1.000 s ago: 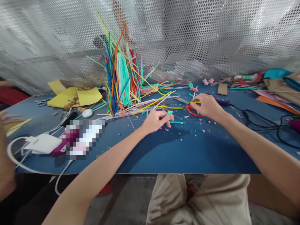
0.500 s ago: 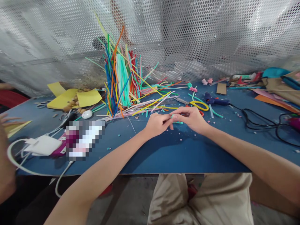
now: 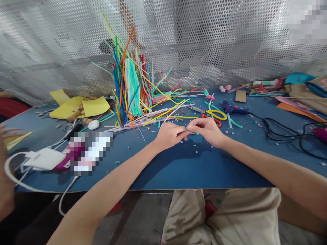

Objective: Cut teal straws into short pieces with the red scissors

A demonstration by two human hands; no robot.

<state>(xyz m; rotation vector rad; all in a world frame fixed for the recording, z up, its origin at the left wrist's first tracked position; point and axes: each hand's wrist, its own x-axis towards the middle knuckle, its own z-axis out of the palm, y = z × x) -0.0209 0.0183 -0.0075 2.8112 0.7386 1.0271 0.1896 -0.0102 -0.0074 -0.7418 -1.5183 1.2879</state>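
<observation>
My left hand [image 3: 170, 136] and my right hand [image 3: 208, 131] meet above the blue table, fingers closed in a pinch. Between their fingertips shows a small bit of teal pipe cleaner [image 3: 187, 129], mostly hidden by the fingers. Another short teal piece [image 3: 195, 133] shows just below the right fingers. Close behind the right hand lie scissors with yellow handles [image 3: 219, 115] and a red-orange handle loop [image 3: 214, 121]. Beyond the left hand, loose pipe cleaners [image 3: 163, 114] spread over the table.
Upright pipe cleaners [image 3: 133, 88] stand at the back before a perforated metal screen [image 3: 204, 41]. A glue gun [image 3: 236, 109] with a black cord lies right. At left are yellow paper [image 3: 95, 106], a white charger [image 3: 47, 158] and a blurred phone [image 3: 94, 153]. Another person's hand [image 3: 10, 131] is far left.
My fingers have shifted slightly around the teal piece, and the right hand sits a little lower. The whole view has drifted slightly.
</observation>
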